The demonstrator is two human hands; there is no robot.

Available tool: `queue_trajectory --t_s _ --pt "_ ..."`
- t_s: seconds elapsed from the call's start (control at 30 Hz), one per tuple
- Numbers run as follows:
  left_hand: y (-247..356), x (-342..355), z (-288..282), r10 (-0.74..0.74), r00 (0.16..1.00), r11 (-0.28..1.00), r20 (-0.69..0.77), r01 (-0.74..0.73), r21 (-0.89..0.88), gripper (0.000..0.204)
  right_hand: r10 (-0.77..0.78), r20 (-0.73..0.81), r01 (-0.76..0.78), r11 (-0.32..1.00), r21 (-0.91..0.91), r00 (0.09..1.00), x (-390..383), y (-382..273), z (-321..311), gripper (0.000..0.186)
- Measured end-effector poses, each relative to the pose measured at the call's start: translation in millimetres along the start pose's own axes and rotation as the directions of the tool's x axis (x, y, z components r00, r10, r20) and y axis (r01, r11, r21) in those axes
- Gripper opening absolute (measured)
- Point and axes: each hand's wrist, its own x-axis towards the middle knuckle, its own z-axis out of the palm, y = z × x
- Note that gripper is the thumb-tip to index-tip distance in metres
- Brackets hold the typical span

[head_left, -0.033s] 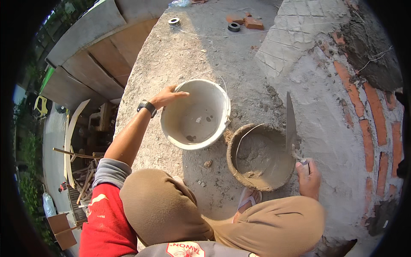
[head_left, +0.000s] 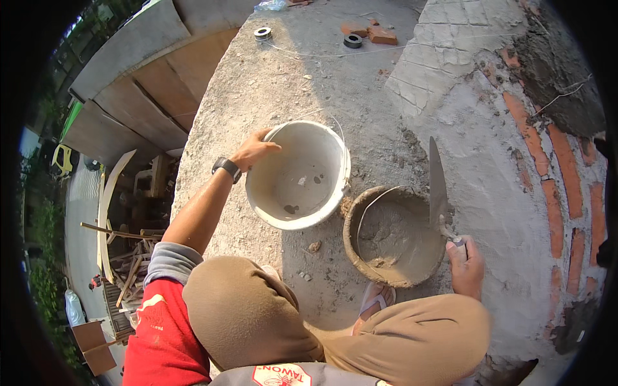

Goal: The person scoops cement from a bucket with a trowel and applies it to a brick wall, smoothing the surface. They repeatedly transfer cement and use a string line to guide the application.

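Note:
My left hand (head_left: 255, 152) grips the far left rim of a pale bucket (head_left: 264, 204), its fingers hooked over the edge. The bucket leans with its mouth toward me, and only grey smears and a few dark wet spots show inside. A thin wire handle stands loose at its far side. To the right and nearer sits a mortar-crusted bucket (head_left: 350, 239) holding wet grey mortar (head_left: 393, 231). My right hand (head_left: 466, 267) is closed round the handle of a trowel (head_left: 438, 183). The trowel's long, pointed blade stretches away from me along the bucket's right rim.
A brick wall (head_left: 569, 186), partly plastered, rises at right. Far off lie wire spools (head_left: 352, 41) and broken bricks (head_left: 382, 35). The concrete ledge (head_left: 222, 122) drops away at left, above scrap wood (head_left: 132, 273). My sandalled foot (head_left: 376, 297) is beside the mortar bucket.
Very little differs. The pale bucket and my left hand sit slightly further right and nearer to me. My right hand keeps the trowel in nearly the same place.

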Motion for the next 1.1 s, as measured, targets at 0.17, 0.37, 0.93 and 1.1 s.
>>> queue_trajectory --t_s 0.17,0.37,0.93,1.1 --pt "26 -41 -1 0.322 0.932 0.947 -0.166 -0.319 0.049 0.059 0.174 0.014 -0.171 0.98 -0.102 0.985 0 -35 -12 0.026" --pt "44 -56 3 0.361 0.792 0.907 -0.492 -0.175 0.383 0.06 -0.037 0.01 0.038 0.996 -0.075 0.999 17 -54 -13 0.023" --pt "19 -62 -24 0.451 0.621 0.871 -0.641 -0.464 0.163 0.064 -0.545 0.423 0.689 0.537 -0.486 0.724 88 -169 52 0.022" --pt "25 -66 -28 0.396 0.705 0.917 -0.589 -0.261 0.303 0.065 -0.642 0.368 0.72 0.453 -0.526 0.673 97 -186 58 0.022"
